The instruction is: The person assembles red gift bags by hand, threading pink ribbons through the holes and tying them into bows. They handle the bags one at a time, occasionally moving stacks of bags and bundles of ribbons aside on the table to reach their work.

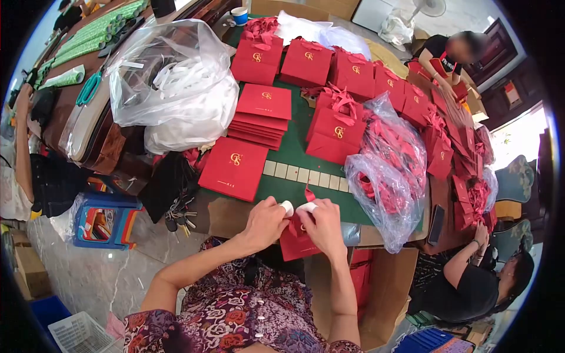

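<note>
Head view: two hands (266, 223) pinching one red bag (296, 247); one phone (436, 225), one cup (239, 16).

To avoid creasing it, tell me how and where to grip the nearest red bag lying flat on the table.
Probably best pinched at the flat red bag's near right corner, thumb on top, coming from the near side: it lies logo up, offering thin edges, with that corner closest to the left hand.

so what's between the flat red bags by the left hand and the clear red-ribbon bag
The head view shows pale rectangles in a row on the green tabletop, between the flat red bags and clear bag.
</note>
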A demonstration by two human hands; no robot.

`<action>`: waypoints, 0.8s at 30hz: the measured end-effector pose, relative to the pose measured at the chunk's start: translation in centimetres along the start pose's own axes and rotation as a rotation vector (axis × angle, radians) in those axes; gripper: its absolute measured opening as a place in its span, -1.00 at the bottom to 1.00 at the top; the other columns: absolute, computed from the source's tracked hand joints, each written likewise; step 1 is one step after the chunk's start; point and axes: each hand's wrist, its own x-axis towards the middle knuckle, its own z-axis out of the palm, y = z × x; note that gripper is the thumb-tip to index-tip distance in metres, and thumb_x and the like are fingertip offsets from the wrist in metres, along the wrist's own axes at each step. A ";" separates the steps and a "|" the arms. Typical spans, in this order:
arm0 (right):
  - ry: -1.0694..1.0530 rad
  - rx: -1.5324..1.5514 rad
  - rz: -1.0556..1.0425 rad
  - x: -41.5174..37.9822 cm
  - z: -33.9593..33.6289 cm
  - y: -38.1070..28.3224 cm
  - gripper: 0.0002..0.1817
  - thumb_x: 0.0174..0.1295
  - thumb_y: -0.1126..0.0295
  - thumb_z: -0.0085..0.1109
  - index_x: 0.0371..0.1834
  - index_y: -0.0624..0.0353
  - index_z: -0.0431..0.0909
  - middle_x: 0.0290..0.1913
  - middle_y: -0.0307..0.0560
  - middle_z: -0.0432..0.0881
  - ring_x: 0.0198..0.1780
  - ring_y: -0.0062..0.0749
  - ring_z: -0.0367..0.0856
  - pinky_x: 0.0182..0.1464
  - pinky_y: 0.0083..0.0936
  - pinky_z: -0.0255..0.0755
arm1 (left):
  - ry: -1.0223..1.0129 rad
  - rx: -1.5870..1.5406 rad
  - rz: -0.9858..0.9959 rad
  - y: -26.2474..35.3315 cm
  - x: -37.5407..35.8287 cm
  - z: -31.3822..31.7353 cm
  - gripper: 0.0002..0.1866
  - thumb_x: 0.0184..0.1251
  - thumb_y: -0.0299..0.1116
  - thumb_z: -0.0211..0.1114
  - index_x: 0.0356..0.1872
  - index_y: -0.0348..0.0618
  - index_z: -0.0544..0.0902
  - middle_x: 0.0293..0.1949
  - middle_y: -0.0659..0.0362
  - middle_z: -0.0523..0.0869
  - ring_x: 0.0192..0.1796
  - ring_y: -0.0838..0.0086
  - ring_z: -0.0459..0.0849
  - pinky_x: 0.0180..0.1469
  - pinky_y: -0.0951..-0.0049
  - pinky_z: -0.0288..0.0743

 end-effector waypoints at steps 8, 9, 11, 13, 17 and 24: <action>-0.444 0.238 0.293 2.3 -0.7 2.4 -0.77 0.12 0.26 0.39 -0.41 0.23 0.76 -0.53 0.02 0.68 -0.43 -0.12 0.65 -0.26 -0.29 0.45 | 0.115 0.223 0.433 -0.1 0.3 -0.2 -0.86 0.03 -0.46 0.33 -0.40 -0.20 0.54 -0.44 0.15 0.55 -0.28 0.26 0.52 -0.24 0.27 0.45; -0.451 0.343 0.305 2.3 -0.2 3.2 -0.76 0.11 0.25 0.40 -0.39 0.23 0.76 -0.53 0.00 0.70 -0.47 -0.24 0.65 -0.33 -0.35 0.46 | 0.114 0.223 0.437 -0.1 0.4 -0.3 -0.86 0.03 -0.46 0.33 -0.40 -0.20 0.54 -0.44 0.15 0.55 -0.28 0.26 0.52 -0.24 0.27 0.45; -0.453 0.448 0.319 2.2 1.0 4.8 -0.75 0.11 0.24 0.41 -0.36 0.24 0.77 -0.53 -0.01 0.71 -0.52 -0.36 0.64 -0.39 -0.42 0.46 | 0.114 0.232 0.512 -0.2 0.7 -0.6 -0.88 0.03 -0.45 0.29 -0.42 -0.19 0.54 -0.44 0.16 0.53 -0.29 0.29 0.52 -0.25 0.30 0.45; -0.519 0.577 0.449 2.4 1.7 5.5 -0.74 0.11 0.23 0.43 -0.36 0.25 0.78 -0.53 -0.15 0.71 -0.49 -0.61 0.57 -0.39 -0.52 0.43 | 0.100 0.233 0.529 -0.2 1.2 -1.0 -0.90 0.05 -0.45 0.28 -0.43 -0.19 0.53 -0.44 0.16 0.53 -0.29 0.29 0.52 -0.26 0.30 0.45; -0.521 0.649 0.516 2.3 2.4 5.4 -0.82 0.18 0.39 0.35 -0.35 0.33 0.76 -0.49 -0.31 0.69 -0.45 -0.72 0.51 -0.40 -0.62 0.40 | 0.082 0.231 0.555 -0.5 1.6 -1.0 -0.90 0.06 -0.44 0.27 -0.44 -0.20 0.54 -0.44 0.16 0.52 -0.28 0.29 0.53 -0.26 0.31 0.46; -0.020 0.822 0.599 2.2 4.2 6.5 -0.78 0.21 0.30 0.38 -0.36 0.26 0.75 -0.54 -0.31 0.66 -0.52 -0.69 0.51 -0.44 -0.62 0.36 | -0.099 0.092 0.393 -1.3 1.4 -0.7 -0.86 0.09 -0.42 0.37 -0.40 -0.20 0.57 -0.42 0.12 0.57 -0.24 0.22 0.56 -0.17 0.27 0.51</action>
